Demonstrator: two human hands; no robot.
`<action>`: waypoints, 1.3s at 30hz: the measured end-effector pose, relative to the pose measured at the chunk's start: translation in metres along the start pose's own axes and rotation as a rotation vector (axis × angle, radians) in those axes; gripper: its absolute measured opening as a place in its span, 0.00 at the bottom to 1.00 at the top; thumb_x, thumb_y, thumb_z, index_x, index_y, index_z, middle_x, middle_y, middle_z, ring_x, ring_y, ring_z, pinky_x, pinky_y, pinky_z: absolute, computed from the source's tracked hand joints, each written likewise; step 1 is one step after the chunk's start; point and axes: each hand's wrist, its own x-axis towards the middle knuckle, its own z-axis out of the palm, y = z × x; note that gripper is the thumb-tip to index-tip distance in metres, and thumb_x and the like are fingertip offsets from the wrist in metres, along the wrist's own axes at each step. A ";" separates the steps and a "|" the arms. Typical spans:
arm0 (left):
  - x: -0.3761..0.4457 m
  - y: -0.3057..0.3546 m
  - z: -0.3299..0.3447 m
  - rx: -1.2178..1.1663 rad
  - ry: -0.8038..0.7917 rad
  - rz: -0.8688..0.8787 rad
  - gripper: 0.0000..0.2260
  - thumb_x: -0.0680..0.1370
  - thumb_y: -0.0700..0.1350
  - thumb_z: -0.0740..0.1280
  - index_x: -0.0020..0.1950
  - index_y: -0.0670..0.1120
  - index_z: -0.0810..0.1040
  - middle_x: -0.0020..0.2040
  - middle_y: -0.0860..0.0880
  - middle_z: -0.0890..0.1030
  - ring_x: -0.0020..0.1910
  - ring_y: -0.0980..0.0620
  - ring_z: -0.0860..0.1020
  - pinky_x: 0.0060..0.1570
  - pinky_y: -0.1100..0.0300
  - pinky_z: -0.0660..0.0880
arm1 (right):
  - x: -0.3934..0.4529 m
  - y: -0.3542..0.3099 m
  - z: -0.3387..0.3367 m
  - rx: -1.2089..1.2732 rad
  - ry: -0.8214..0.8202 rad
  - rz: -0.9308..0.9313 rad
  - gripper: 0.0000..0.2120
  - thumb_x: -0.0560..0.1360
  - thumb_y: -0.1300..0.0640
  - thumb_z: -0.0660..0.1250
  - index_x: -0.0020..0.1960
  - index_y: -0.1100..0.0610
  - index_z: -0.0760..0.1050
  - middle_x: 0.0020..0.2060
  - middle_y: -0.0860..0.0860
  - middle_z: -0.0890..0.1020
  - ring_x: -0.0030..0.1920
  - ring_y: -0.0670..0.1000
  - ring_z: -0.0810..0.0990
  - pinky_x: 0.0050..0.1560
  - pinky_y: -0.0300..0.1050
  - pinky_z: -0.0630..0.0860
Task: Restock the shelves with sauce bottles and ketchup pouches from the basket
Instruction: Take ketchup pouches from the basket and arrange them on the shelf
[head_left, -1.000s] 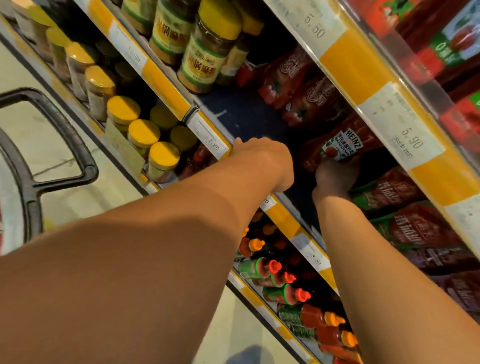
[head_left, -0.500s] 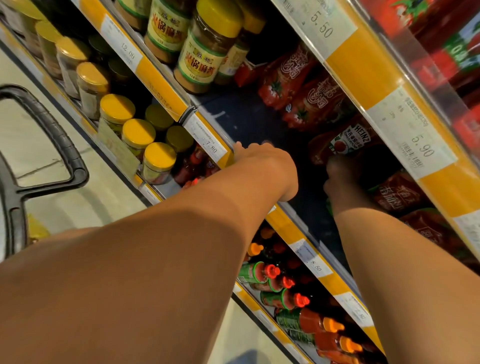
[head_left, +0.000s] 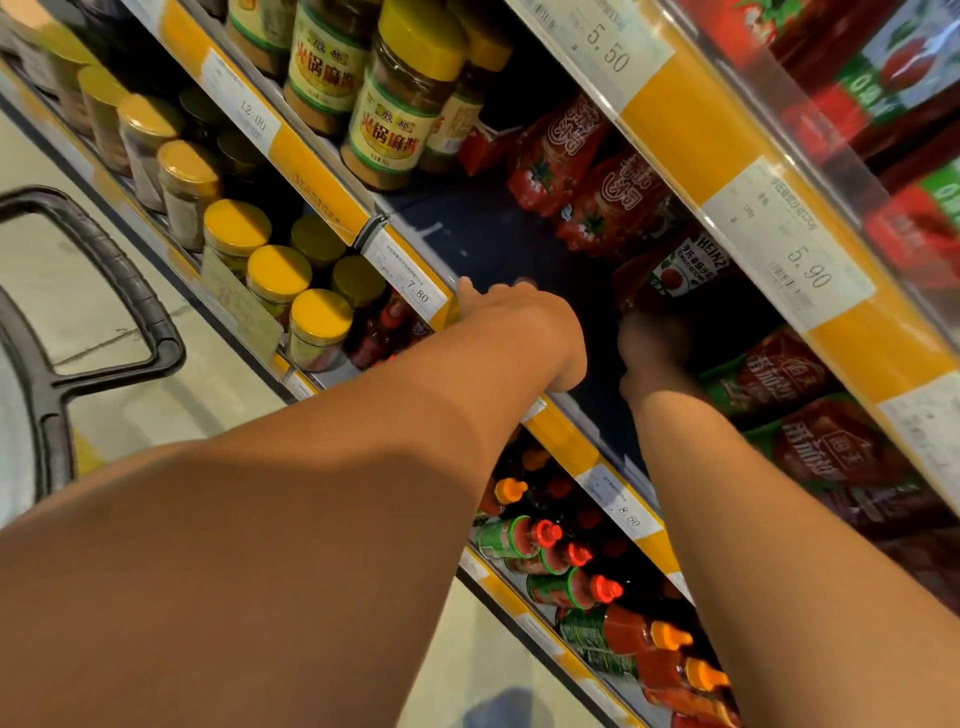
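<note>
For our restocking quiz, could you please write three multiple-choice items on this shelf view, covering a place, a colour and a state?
1. Where does the left hand rest?
A. on the shelf's front edge by the 7.80 price tag
B. on the basket handle
C. on a jar lid

2. What colour are the lids of the sauce jars on the shelf below?
A. green
B. yellow
C. white

3. How does the Heinz ketchup pouch stand with the right hand?
A. lying in the basket
B. far from the hand
C. right at the hand, deep in the shelf

Answers: 1 A, fingers lie beside that tag; 2 B, every lid is yellow; 3 C, its lower end meets the hand.
</note>
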 end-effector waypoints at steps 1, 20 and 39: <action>-0.001 0.001 0.000 -0.007 0.004 -0.014 0.26 0.79 0.46 0.65 0.77 0.45 0.67 0.78 0.40 0.64 0.77 0.36 0.63 0.79 0.32 0.47 | -0.010 0.002 -0.003 -0.013 -0.016 -0.017 0.37 0.68 0.49 0.67 0.77 0.54 0.68 0.68 0.52 0.77 0.68 0.56 0.77 0.67 0.55 0.76; -0.128 -0.104 -0.017 -0.788 0.333 0.180 0.08 0.81 0.48 0.70 0.59 0.47 0.82 0.56 0.52 0.80 0.55 0.52 0.79 0.54 0.58 0.75 | -0.223 -0.002 -0.075 -0.059 -0.407 -0.628 0.13 0.78 0.57 0.70 0.60 0.45 0.79 0.56 0.40 0.82 0.59 0.40 0.79 0.63 0.46 0.77; -0.362 -0.474 0.127 -1.182 0.653 -0.812 0.04 0.80 0.39 0.69 0.52 0.42 0.83 0.50 0.42 0.85 0.47 0.43 0.82 0.44 0.51 0.76 | -0.453 -0.124 0.067 -0.317 -1.091 -0.848 0.24 0.80 0.47 0.70 0.73 0.49 0.71 0.71 0.50 0.74 0.67 0.51 0.76 0.64 0.54 0.76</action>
